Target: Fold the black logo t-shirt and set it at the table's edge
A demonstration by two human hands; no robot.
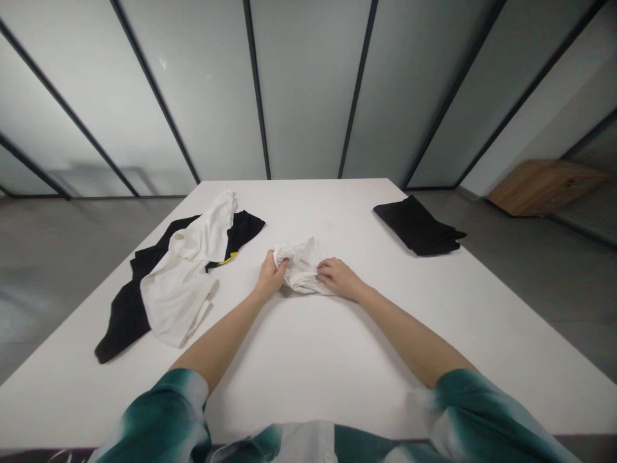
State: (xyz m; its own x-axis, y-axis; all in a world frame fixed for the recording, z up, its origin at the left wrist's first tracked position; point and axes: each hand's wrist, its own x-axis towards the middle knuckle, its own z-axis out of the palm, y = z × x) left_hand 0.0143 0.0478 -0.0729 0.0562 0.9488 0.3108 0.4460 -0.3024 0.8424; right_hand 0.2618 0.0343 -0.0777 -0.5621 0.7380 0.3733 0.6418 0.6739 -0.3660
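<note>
A small bunched white garment (303,263) lies in the middle of the white table (337,360). My left hand (270,275) is closed on its left edge, fingers pinching the cloth. My right hand (338,278) rests on its right side with fingers curled over the fabric, pressing it to the table. Both forearms reach forward from green and white sleeves.
To the left lies a loose white garment (186,283) spread over a black one (126,308) with a yellow detail. A folded black garment (418,226) sits at the far right of the table. Glass wall panels stand behind; a wooden box (544,186) is on the floor right.
</note>
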